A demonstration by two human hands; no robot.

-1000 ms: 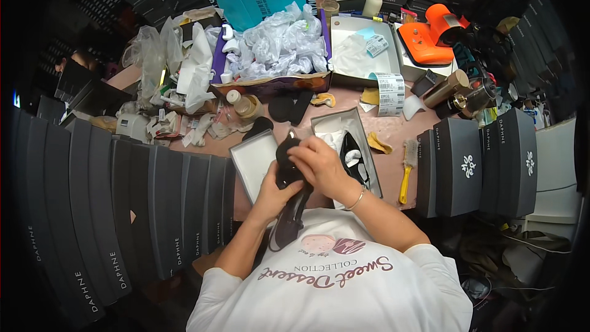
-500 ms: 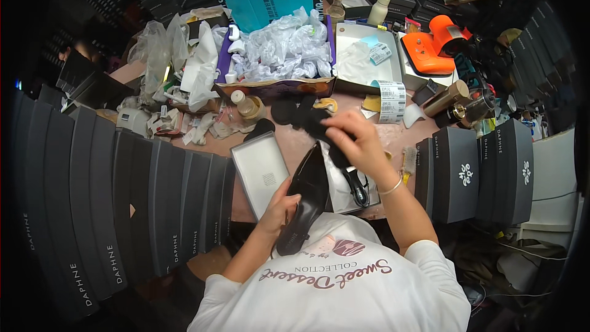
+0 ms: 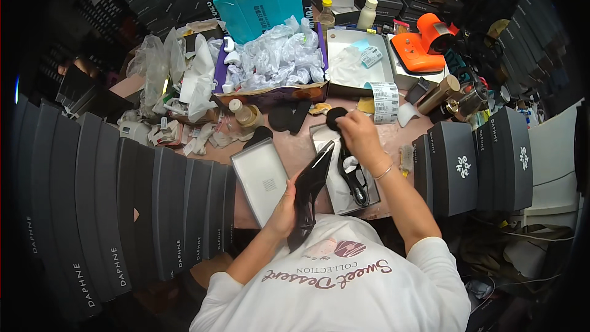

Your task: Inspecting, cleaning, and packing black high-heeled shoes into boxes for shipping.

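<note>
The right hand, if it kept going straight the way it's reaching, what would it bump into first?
The right hand already touches a black round pad. Beyond it, probably the cardboard box of crumpled white paper, though depth is unclear.

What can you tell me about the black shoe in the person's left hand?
The black shoe is glossy, like patent leather, slim, with a pointed tip aimed up and away at the open shoebox. It is held tilted above the table edge, over the person's lap. The left hand grips it at mid-length from the left side; the right hand is apart from it. Its heel is hidden.
</note>
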